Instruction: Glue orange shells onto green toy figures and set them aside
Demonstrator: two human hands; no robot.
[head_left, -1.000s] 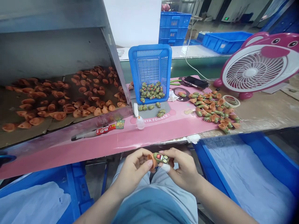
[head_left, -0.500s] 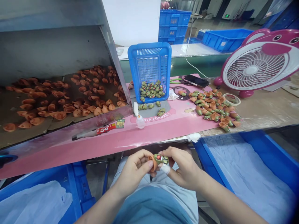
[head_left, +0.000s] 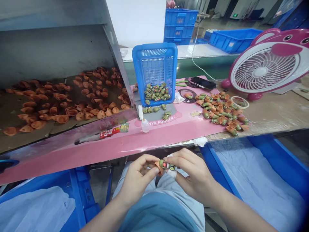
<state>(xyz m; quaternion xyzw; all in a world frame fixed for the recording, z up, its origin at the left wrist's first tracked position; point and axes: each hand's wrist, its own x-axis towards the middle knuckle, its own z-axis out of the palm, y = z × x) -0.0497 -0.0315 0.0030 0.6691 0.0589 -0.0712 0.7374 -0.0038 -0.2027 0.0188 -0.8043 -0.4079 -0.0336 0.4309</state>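
Above my lap, my left hand (head_left: pixel 138 179) pinches an orange, hollow, cone-like piece (head_left: pixel 159 166) between thumb and fingers. My right hand (head_left: pixel 191 170), with white tape on its thumb and a finger, is closed on a small green figurine head (head_left: pixel 164 164) with a red mouth and round yellowish eyes. The two pieces touch, green end against orange; whether they are fixed together I cannot tell. Fingers cover parts of both. More green heads (head_left: pixel 156 93) lie in and before a blue basket (head_left: pixel 154 47). Orange-and-green pieces (head_left: pixel 220 111) are heaped on the table's right.
Many orange cones (head_left: pixel 71 111) lie inside a grey-walled booth (head_left: pixel 58 51) on the left. A squeeze bottle (head_left: pixel 145 125) stands on the pink mat (head_left: pixel 130 143). A phone (head_left: pixel 203 83) and a pink fan (head_left: pixel 263 69) sit farther right. Blue bins (head_left: pixel 219 170) flank my legs.
My right hand has tilted and shifted slightly right, its fingers rising over the green head. The orange piece has turned, so its hollow opening shows less.
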